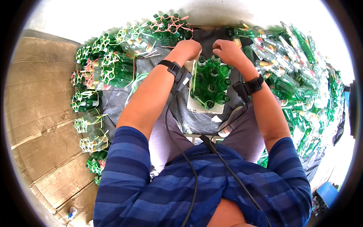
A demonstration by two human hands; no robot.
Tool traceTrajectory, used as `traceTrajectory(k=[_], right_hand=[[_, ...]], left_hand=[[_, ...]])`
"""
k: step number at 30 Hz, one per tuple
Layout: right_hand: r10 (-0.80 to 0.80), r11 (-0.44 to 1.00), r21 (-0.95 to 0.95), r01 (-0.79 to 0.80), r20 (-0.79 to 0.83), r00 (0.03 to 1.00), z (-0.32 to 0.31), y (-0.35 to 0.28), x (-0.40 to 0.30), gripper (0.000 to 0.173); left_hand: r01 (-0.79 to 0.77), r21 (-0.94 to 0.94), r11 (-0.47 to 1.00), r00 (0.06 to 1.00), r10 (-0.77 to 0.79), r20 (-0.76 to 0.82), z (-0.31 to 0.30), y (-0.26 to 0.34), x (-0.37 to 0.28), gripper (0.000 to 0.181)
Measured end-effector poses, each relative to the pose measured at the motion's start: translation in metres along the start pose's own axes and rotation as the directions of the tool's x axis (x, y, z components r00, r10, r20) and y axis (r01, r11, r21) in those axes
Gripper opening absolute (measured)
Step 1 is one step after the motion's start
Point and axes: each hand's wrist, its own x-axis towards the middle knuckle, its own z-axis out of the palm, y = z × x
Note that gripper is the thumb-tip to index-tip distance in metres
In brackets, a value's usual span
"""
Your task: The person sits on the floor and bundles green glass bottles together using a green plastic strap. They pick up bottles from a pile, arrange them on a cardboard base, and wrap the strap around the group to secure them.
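A cluster of green glass bottles (213, 72) stands upright between my knees, necks up. Beneath them is a white slab-like base (208, 109). A light green plastic strap (194, 81) runs along the left side and front of the cluster. My left hand (192, 48) is curled at the far left of the bottles, near the strap's upper end. Beyond the far right bottles, my right hand (226, 51) is bent with its fingers curled, close to a bottle neck. Whatever either hand may pinch is hidden or too small to tell.
Strapped bundles of bottles (117, 69) line the left side and the wall. A large heap of loose bottles (295, 73) lies on the right. Brown cardboard (42, 113) covers the far left. Dark sheeting (154, 63) lies underfoot; loose straps (138, 82) rest beside my left forearm.
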Motion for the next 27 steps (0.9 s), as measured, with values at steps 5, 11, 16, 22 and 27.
traceTrajectory(k=[5, 11, 16, 22, 27], right_hand=[[-0.027, 0.999, -0.040, 0.028, 0.024, 0.999, 0.010, -0.004, 0.006, 0.023], [-0.027, 0.997, -0.070, 0.035, 0.106, 0.994, 0.010, 0.010, 0.016, 0.026], [0.104, 0.991, -0.103, -0.088, 0.166, 0.981, 0.017, 0.010, 0.020, 0.038], [0.275, 0.950, -0.194, -0.246, 0.136, 0.952, 0.026, 0.016, 0.031, 0.048], [0.345, 0.929, -0.196, -0.315, 0.146, 0.927, 0.022, 0.023, 0.039, 0.049]], left_hand=[[0.028, -0.145, 0.989, 0.976, 0.004, 0.217, 0.004, -0.011, 0.021, 0.017], [0.112, -0.504, 0.857, 0.992, -0.068, 0.104, -0.004, -0.008, 0.035, 0.021], [0.070, -0.731, 0.679, 0.998, -0.043, 0.056, -0.008, -0.003, 0.046, 0.013], [-0.088, -0.603, 0.793, 0.984, -0.027, -0.179, -0.008, 0.015, 0.052, 0.016], [-0.144, -0.579, 0.803, 0.977, 0.023, -0.212, -0.018, 0.018, 0.049, 0.020]])
